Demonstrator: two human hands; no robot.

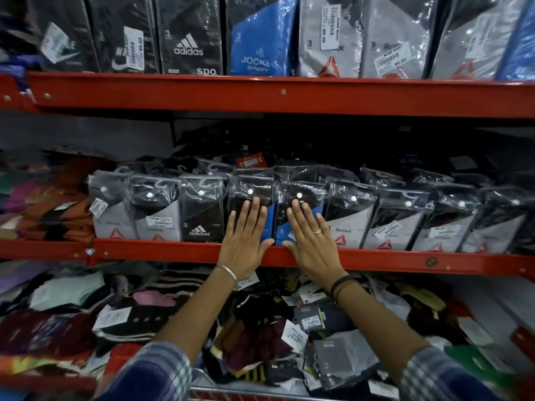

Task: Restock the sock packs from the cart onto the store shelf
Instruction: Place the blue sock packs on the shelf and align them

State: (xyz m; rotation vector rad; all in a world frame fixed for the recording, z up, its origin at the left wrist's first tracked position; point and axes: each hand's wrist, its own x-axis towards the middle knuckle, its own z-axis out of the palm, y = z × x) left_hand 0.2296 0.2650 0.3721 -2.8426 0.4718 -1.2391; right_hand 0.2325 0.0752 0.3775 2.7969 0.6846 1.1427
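A row of clear-wrapped sock packs stands upright on the middle red shelf (173, 250). My left hand (246, 235) lies flat, fingers together, against a black and blue pack (252, 195). My right hand (311, 238) presses flat on the neighbouring black and blue pack (304, 192), palm over the shelf lip. Neither hand grips anything. An Adidas pack (201, 215) stands just left of my left hand, a Reebok pack (347, 218) just right of my right hand. The cart's metal rim (231, 390) shows at the bottom edge.
The upper red shelf (289, 94) holds Nike, Adidas, Jockey and Reebok packs. Loose socks and tagged pairs (289, 328) are heaped on the lower level below my arms. Folded coloured socks (49, 209) pile at the left of the middle shelf.
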